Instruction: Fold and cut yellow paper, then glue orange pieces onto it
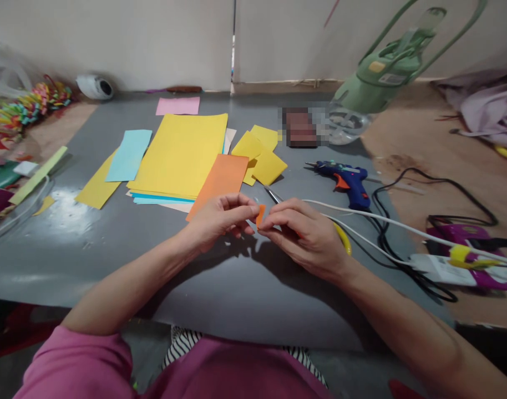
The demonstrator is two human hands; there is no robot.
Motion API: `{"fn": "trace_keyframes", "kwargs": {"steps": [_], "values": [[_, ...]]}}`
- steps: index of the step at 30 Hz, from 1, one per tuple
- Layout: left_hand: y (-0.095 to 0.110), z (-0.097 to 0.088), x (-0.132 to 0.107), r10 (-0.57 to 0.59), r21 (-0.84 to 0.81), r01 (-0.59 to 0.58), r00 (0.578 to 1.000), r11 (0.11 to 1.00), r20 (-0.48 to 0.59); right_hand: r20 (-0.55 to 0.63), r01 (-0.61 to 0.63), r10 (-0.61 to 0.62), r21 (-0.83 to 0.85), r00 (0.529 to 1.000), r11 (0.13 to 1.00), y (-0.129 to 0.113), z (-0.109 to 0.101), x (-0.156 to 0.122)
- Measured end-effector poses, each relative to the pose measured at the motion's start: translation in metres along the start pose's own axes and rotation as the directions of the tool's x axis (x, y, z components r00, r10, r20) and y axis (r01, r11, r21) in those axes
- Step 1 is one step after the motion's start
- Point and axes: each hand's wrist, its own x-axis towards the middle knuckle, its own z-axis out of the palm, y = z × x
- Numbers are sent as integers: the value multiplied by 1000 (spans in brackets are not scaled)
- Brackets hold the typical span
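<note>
A grey worktop (91,244) is carrying a stack of yellow paper (182,155), with an orange sheet (220,180) lying over its near right corner. A light blue strip (128,155) is lying to its left, a pink sheet (177,105) behind it, and several yellow squares (262,155) to its right. A blue glue gun (345,177) is resting well to the right of the hands, beside a black cable (403,183). A white cable (382,219) is running from behind the right hand toward a power strip (440,269). Scissors (272,194) are lying just behind and partly under the right hand, with only the blade tip and a yellow handle showing. A coloured paper chain (33,105) is lying at far left. The left hand (220,219) and the right hand (307,235) are meeting above bare worktop, just before the orange sheet's near end, and are pinching a small orange paper piece (260,215) between them. Thumb and forefinger of each hand are pressing together on opposite edges of the piece, the remaining fingers curling loosely. Both forearms are reaching forward and angling inward, casting a shadow on the worktop beneath
</note>
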Motion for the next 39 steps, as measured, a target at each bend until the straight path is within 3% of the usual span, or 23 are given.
{"fn": "trace_keyframes", "kwargs": {"steps": [7,11,25,31,39], "values": [[3,7,-6,111,136,-106,994,985,-26,-40,-275,287,179,957,944,-3,-1,3],[0,9,-8,216,232,-199,975,952,-50,-50,-363,382,219,923,906,-2,-1,3],[-8,8,-9,275,311,-258,961,915,-11,-96,-344,363,176,927,923,-1,1,1],[-3,10,-8,185,181,-177,982,967,-27,-92,-399,433,257,897,880,2,3,-1],[0,10,-7,135,94,-134,991,986,-1,-71,-377,400,224,914,899,0,0,0]]}}
